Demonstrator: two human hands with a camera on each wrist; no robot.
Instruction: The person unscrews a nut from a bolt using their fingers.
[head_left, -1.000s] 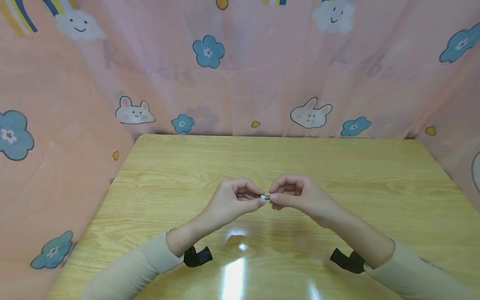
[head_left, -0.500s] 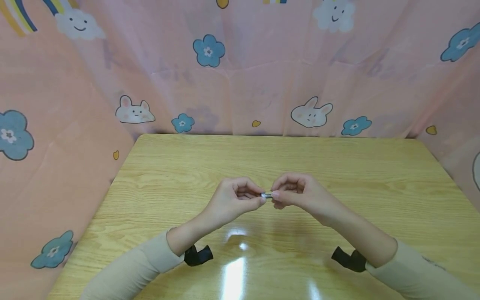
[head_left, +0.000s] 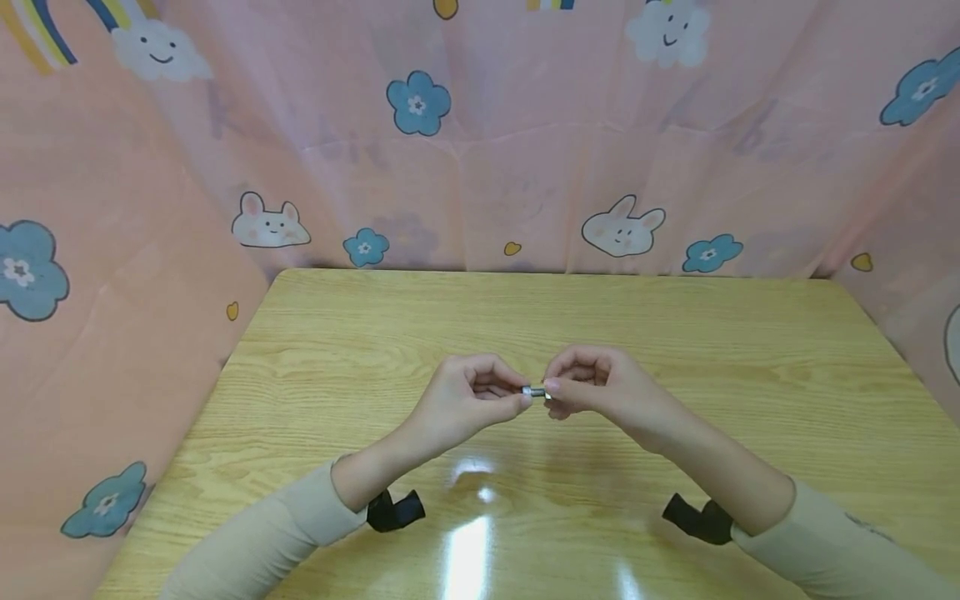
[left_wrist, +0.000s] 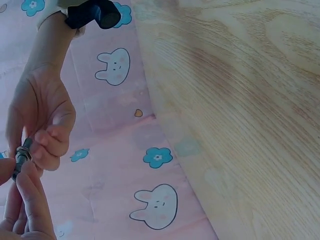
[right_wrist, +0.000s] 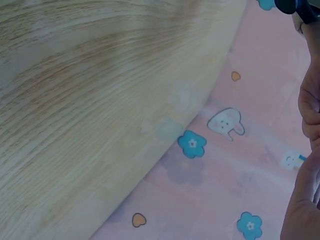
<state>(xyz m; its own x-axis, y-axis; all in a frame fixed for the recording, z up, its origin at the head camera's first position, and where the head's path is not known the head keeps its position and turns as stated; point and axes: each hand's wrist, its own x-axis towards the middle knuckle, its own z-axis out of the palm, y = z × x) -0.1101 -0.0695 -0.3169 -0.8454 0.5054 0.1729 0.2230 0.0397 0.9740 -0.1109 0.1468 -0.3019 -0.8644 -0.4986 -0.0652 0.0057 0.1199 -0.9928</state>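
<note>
A small metal bolt [head_left: 536, 392] is held level between the two hands, above the table. My left hand [head_left: 468, 392] pinches its left end between thumb and fingertips. My right hand [head_left: 596, 385] pinches the other end, where a shiny nut [head_left: 548, 397] peeps out under the thumb. From the left wrist, the threaded bolt [left_wrist: 20, 161] shows with the nut [left_wrist: 23, 150] around it, near the right hand's fingers. The right wrist view catches both hands only at its right edge, and the bolt cannot be seen there.
The wood-grain table [head_left: 360, 317] lies under both hands, with light glare near its front. A pink patterned curtain [head_left: 510, 167] hangs behind and at the sides. A black wrist camera [head_left: 396, 511] sits on the left wrist, another black camera [head_left: 697, 518] on the right.
My right hand has shifted slightly to the right, and more of the bolt shows between the hands. The nut's shiny edge now shows below the right thumb. The left hand stays put.
</note>
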